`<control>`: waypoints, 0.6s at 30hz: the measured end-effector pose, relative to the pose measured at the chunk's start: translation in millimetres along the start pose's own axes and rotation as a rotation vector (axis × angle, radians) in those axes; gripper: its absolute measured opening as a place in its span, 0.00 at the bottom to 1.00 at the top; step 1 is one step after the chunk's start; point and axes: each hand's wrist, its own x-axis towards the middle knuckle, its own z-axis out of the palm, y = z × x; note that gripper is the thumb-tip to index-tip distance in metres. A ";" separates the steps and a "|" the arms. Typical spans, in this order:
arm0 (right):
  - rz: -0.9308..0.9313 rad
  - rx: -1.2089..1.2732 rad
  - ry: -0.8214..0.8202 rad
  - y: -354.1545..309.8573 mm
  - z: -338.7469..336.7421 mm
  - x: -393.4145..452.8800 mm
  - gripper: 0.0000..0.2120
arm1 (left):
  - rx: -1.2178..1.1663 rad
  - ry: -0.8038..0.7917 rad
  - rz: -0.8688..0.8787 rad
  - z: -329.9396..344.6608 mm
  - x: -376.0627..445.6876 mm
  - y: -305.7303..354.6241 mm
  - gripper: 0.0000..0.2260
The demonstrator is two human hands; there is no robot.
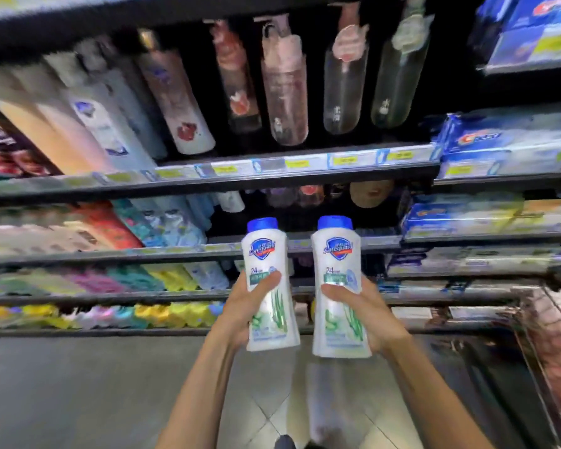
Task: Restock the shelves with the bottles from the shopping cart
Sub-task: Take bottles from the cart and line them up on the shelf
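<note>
I hold two identical white bottles with blue caps and green leaf prints upright in front of the shelves. My left hand [245, 306] grips the left bottle [268, 270] around its lower half, thumb across the label. My right hand [366, 314] grips the right bottle [337, 264] the same way. The two bottles stand side by side, a small gap between them. The shopping cart [551, 345] shows at the lower right edge, blurred, its wire side visible.
Dark shelves [272, 176] run across the view, filled with pump bottles, colourful packs and, at the right, blue toothpaste boxes [499, 144]. A dark gap lies on the shelf right behind the bottle caps. Grey tiled floor [78, 390] is below.
</note>
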 end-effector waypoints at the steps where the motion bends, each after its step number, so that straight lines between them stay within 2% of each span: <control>1: -0.001 -0.006 -0.001 2.6 13.5 5.5 0.17 | 0.004 0.001 -0.005 -13.2 4.1 4.4 0.20; 6: -0.027 -0.081 0.001 6.8 53.1 29.9 0.16 | 0.000 -0.004 -0.026 -58.5 28.2 14.0 0.18; 10: -0.076 -0.099 -0.050 2.1 67.2 57.9 0.24 | -0.013 0.002 0.014 -77.2 60.4 15.9 0.21; 12: -0.090 -0.104 -0.071 2.4 69.8 81.0 0.25 | -0.010 -0.013 0.061 -84.3 84.4 15.3 0.23; 15: -0.155 -0.127 -0.126 14.1 68.4 122.0 0.20 | 0.050 -0.006 0.178 -92.6 130.8 4.3 0.26; 18: -0.254 -0.170 -0.159 38.8 62.6 161.0 0.20 | 0.058 -0.018 0.303 -100.0 174.2 -17.0 0.24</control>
